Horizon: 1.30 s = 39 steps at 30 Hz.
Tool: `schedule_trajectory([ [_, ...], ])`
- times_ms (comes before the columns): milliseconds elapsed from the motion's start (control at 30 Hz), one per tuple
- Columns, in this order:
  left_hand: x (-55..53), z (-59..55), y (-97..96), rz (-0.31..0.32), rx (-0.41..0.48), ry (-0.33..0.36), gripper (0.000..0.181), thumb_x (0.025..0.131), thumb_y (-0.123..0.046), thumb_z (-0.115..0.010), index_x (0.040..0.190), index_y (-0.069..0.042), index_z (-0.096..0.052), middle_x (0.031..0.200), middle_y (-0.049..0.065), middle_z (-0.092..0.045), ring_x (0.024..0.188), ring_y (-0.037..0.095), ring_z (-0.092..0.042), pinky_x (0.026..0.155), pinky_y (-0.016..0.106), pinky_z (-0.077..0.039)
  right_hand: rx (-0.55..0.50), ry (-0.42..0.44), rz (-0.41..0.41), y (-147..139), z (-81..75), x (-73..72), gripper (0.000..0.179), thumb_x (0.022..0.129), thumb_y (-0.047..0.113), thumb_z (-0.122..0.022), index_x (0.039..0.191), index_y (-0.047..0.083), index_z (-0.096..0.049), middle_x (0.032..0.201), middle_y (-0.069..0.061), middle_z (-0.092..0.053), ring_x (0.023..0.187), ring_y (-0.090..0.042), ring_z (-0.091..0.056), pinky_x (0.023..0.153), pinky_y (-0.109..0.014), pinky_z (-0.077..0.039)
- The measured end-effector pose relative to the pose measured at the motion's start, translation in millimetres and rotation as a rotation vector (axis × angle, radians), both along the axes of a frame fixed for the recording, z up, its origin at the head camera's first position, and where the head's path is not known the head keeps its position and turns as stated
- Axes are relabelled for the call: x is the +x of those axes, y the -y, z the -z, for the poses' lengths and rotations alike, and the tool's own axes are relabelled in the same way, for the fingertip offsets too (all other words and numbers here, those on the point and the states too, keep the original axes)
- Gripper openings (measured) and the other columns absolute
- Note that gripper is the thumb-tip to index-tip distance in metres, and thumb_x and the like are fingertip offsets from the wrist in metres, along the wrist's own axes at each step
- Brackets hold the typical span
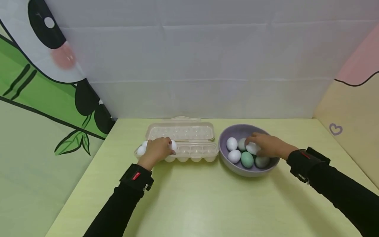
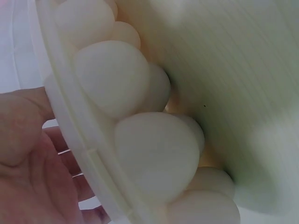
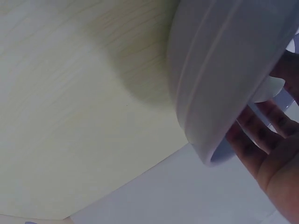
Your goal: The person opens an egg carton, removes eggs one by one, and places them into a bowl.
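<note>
A clear plastic egg carton [image 1: 204, 149] lies with its lid [image 1: 180, 131] tipped back. White eggs [image 2: 156, 154] fill its left part; cups at its right hold none. My left hand [image 1: 157, 149] is over the left part, fingers pointing down beside a white egg [image 1: 174, 146]. In the left wrist view the carton's rim [image 2: 70, 102] hides the fingertips, so any egg between them is out of sight. Inside the purple bowl [image 1: 241, 169], my right hand [image 1: 265, 144] grips a white egg [image 1: 252, 148] between thumb and fingers. That egg [image 3: 270, 89] shows partly in the right wrist view.
Other eggs lie in the bowl: white eggs [image 1: 232, 144], a green egg [image 1: 247, 159] and greyish-green eggs [image 1: 262, 161]. The bowl stands just right of the carton on a pale wooden table [image 1: 201, 200]. A light cloth backdrop [image 1: 201, 65] rises behind the table.
</note>
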<state>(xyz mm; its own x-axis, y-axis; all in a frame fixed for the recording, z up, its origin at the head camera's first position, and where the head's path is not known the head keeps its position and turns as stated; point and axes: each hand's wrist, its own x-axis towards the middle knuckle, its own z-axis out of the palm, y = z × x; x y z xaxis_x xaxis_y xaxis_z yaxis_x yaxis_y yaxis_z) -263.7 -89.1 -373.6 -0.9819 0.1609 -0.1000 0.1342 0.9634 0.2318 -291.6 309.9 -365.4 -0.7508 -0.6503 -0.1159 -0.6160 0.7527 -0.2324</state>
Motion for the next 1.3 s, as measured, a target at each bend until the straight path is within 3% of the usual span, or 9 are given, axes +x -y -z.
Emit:
schedule_trajectory([
  [167,-5.3,2.9,-1.9,-0.023,-0.020,0.022,0.043,0.077,-0.031,-0.070,0.109,-0.007,-0.054,0.102,0.012,-0.060,0.093,0.029,-0.054,0.088,0.059,-0.031,-0.011,-0.038,-0.027,1.7,1.7,2.0,0.044,0.069,0.001,-0.068,0.105,0.021,-0.055,0.096,-0.003,-0.046,0.078,-0.018,-0.049,0.065,-0.039,-0.046],
  [400,-6.2,2.7,-8.2,-0.042,-0.072,0.031,0.035,0.077,-0.030,-0.069,0.102,-0.009,-0.054,0.094,0.011,-0.060,0.089,0.032,-0.054,0.086,0.059,-0.031,-0.045,-0.054,-0.035,7.5,0.4,10.4,0.042,0.068,0.001,-0.067,0.105,0.016,-0.055,0.094,-0.003,-0.048,0.080,-0.020,-0.051,0.070,-0.041,-0.046],
  [667,-6.1,2.4,-11.3,-0.061,-0.104,0.045,0.031,0.079,-0.026,-0.067,0.099,-0.008,-0.053,0.091,0.011,-0.060,0.085,0.032,-0.055,0.084,0.056,-0.033,0.004,-0.077,-0.046,15.8,6.2,17.3,0.040,0.070,0.004,-0.068,0.106,0.015,-0.054,0.095,-0.003,-0.051,0.084,-0.024,-0.054,0.071,-0.041,-0.046],
  [867,-4.7,5.2,-8.9,-0.063,-0.070,-0.005,0.039,0.077,-0.024,-0.070,0.103,-0.006,-0.046,0.087,0.011,-0.060,0.080,0.032,-0.056,0.082,0.054,-0.034,0.023,-0.073,-0.066,24.0,6.3,24.8,0.040,0.071,0.003,-0.068,0.107,0.012,-0.054,0.097,-0.005,-0.051,0.082,-0.021,-0.054,0.070,-0.039,-0.046],
  [967,-4.1,5.8,-8.9,-0.053,-0.070,-0.041,0.042,0.075,-0.025,-0.072,0.104,-0.005,-0.050,0.089,0.012,-0.059,0.082,0.032,-0.055,0.079,0.052,-0.037,0.029,-0.060,-0.064,24.9,4.3,25.2,0.039,0.072,0.004,-0.068,0.108,0.012,-0.054,0.097,-0.006,-0.051,0.083,-0.021,-0.054,0.070,-0.039,-0.046],
  [1100,-4.3,6.6,-8.7,-0.041,-0.072,-0.096,0.036,0.072,-0.027,-0.074,0.096,-0.006,-0.058,0.087,0.013,-0.058,0.083,0.033,-0.054,0.076,0.051,-0.040,0.053,-0.013,-0.033,22.3,-0.4,23.8,0.039,0.075,0.008,-0.065,0.112,0.015,-0.054,0.104,-0.007,-0.053,0.093,-0.026,-0.053,0.077,-0.042,-0.045],
  [1167,-4.0,7.3,-7.7,-0.040,-0.043,-0.129,0.033,0.071,-0.026,-0.075,0.092,-0.005,-0.059,0.087,0.014,-0.057,0.083,0.033,-0.054,0.075,0.051,-0.040,0.062,0.004,-0.031,20.5,-4.3,22.6,0.040,0.075,0.009,-0.063,0.114,0.015,-0.054,0.109,-0.007,-0.054,0.099,-0.027,-0.052,0.081,-0.043,-0.044],
  [1300,-1.2,6.5,-5.4,-0.045,0.095,-0.215,0.039,0.071,-0.021,-0.075,0.100,-0.002,-0.058,0.092,0.016,-0.056,0.085,0.034,-0.054,0.076,0.051,-0.041,0.042,0.035,0.003,19.7,-17.8,20.4,0.042,0.077,0.010,-0.063,0.117,0.015,-0.054,0.117,-0.009,-0.053,0.109,-0.030,-0.048,0.086,-0.047,-0.042],
])
